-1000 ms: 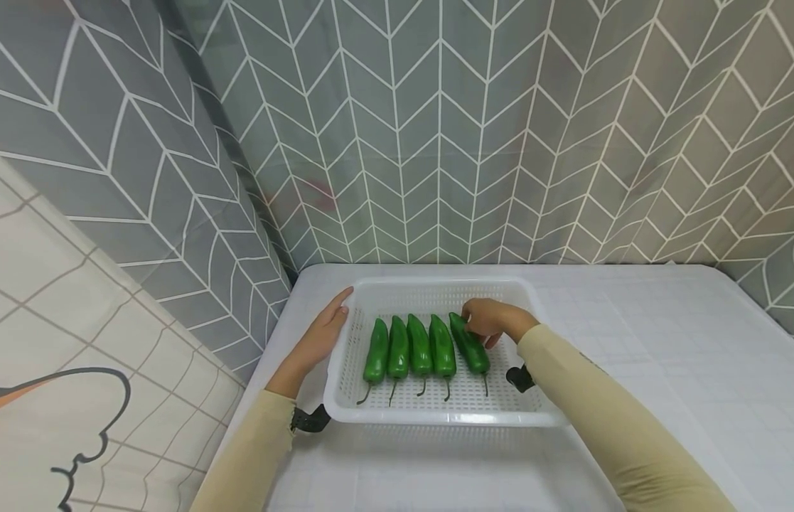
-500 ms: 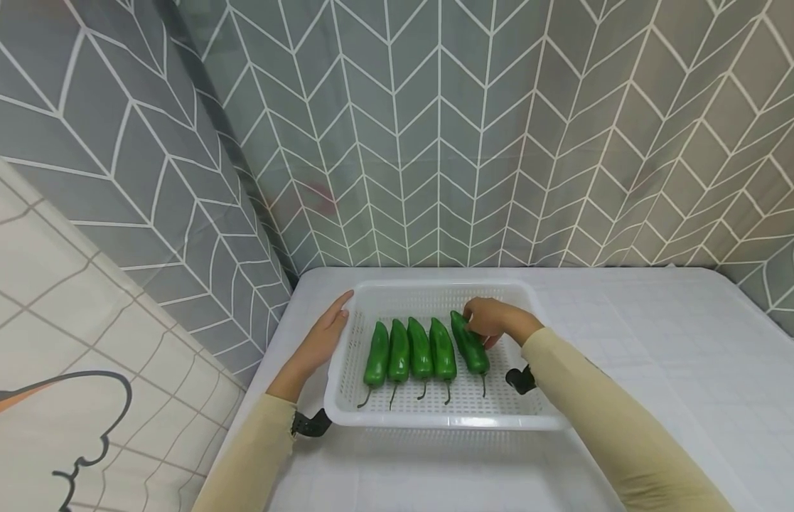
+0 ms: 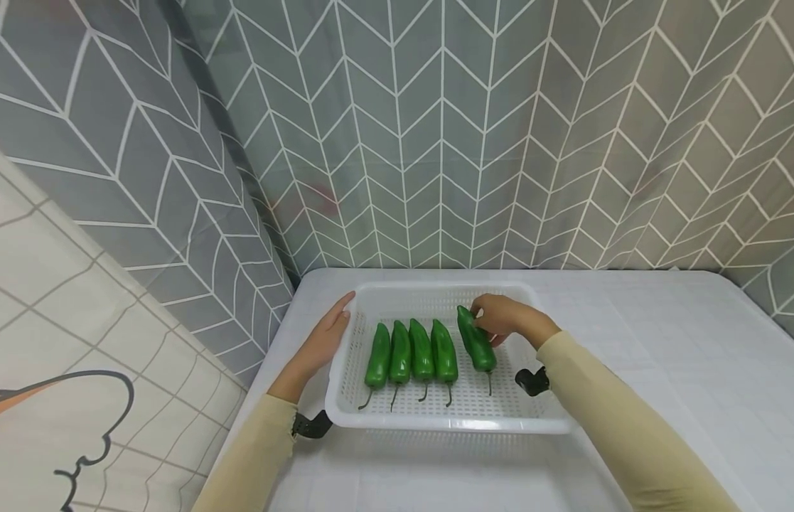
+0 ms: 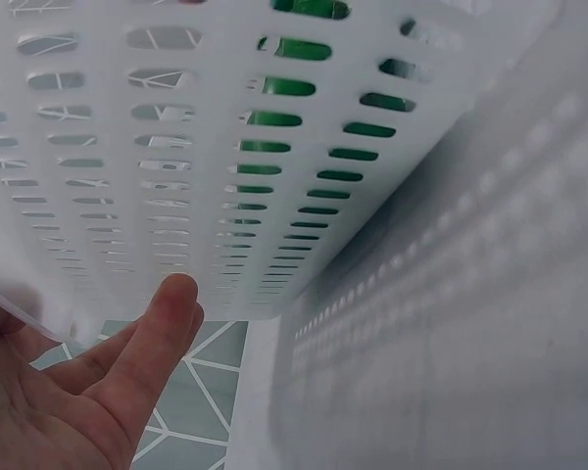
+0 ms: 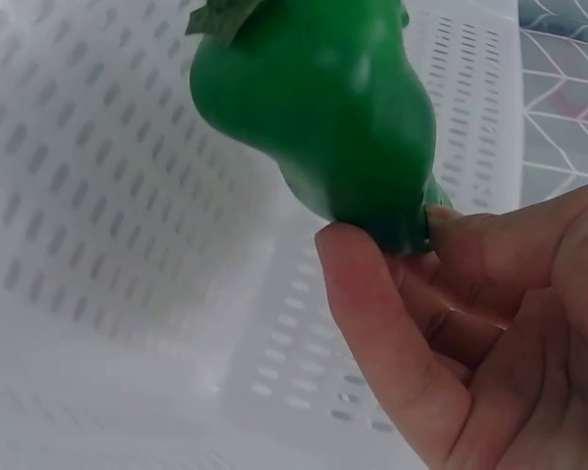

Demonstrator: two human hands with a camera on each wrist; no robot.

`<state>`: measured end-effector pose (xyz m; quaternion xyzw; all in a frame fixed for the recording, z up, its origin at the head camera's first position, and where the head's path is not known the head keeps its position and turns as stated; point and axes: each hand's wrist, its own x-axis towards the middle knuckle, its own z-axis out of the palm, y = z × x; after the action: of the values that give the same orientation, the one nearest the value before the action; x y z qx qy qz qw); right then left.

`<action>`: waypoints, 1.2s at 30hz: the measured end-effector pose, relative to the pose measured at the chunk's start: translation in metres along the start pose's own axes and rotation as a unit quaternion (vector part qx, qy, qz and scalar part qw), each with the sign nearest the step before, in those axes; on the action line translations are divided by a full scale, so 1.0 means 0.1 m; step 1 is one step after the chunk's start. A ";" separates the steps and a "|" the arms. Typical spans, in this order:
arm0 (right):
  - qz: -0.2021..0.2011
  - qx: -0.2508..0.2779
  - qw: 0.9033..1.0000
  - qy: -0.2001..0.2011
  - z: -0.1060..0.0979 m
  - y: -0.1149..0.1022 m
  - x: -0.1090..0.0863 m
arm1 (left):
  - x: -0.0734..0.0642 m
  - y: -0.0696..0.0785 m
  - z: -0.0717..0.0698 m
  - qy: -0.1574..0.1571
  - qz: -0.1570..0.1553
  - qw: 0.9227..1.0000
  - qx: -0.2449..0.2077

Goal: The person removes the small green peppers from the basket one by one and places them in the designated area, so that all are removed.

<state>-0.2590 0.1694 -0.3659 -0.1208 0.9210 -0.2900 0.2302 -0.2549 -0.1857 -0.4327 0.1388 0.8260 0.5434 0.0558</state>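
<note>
My right hand (image 3: 499,316) pinches a long green chili pepper (image 3: 476,347) between thumb and fingers, stem towards me. In the right wrist view, the pepper (image 5: 318,108) is tilted over the basket floor. Several more green peppers (image 3: 421,352) lie side by side to its left, stems towards me. All are inside a white perforated plastic basket (image 3: 448,422). My left hand (image 3: 321,343) holds the basket's left rim. In the left wrist view, its fingers (image 4: 157,343) reach up against the outer wall, and the rim partly hides the thumb side.
The basket stands on a table with a white cloth (image 3: 659,341), which extends to the right. A grey patterned curtain (image 3: 435,142) hangs behind the table, and a white checked cloth (image 3: 115,341) lies along the left side.
My right hand has shifted the pepper slightly to the right and away from me, widening the gap to the row. My left hand stays at the basket's rim.
</note>
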 end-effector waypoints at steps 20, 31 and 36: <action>-0.036 0.015 0.998 0.039 -0.25 0.00 -0.31 | -0.03 0.04 0.00 -0.002 0.006 1.000 -0.005; -0.052 0.020 0.996 0.064 -0.37 0.10 -0.44 | -0.04 0.04 0.00 -0.001 0.010 1.000 -0.002; -0.059 0.025 0.995 0.076 -0.41 0.14 -0.53 | -0.04 0.04 -0.01 -0.003 0.013 1.000 -0.004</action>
<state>-0.2349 0.2189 -0.3254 -0.1473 0.9196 -0.3342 0.1449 -0.2511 -0.1860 -0.4288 0.1509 0.8220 0.5467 0.0517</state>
